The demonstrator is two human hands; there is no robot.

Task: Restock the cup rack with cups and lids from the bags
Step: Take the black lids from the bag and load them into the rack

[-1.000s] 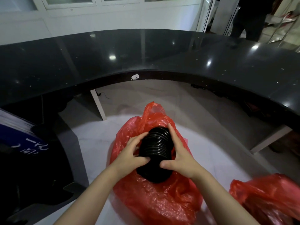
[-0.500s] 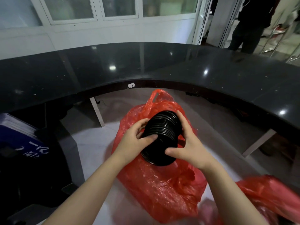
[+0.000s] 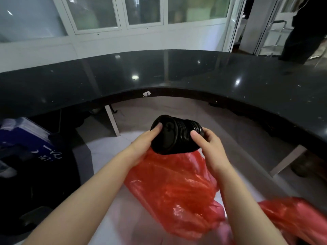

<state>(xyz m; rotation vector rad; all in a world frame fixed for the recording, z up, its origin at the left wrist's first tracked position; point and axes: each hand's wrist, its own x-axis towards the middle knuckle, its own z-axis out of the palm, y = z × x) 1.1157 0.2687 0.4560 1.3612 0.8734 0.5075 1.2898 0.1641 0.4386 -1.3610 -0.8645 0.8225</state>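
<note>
Hands (left hand (image 3: 143, 145), right hand (image 3: 210, 147)) around sideways lid stack (image 3: 174, 135).

A single wide-angle view is provided from head height, directed forward and down. The hands (image 3: 178, 144) are framed close, low in the centre, with the forearms entering from the bottom edge. The curved counter (image 3: 177, 73) and windows (image 3: 141, 13) are seen beyond, bowed by lens distortion.
</note>
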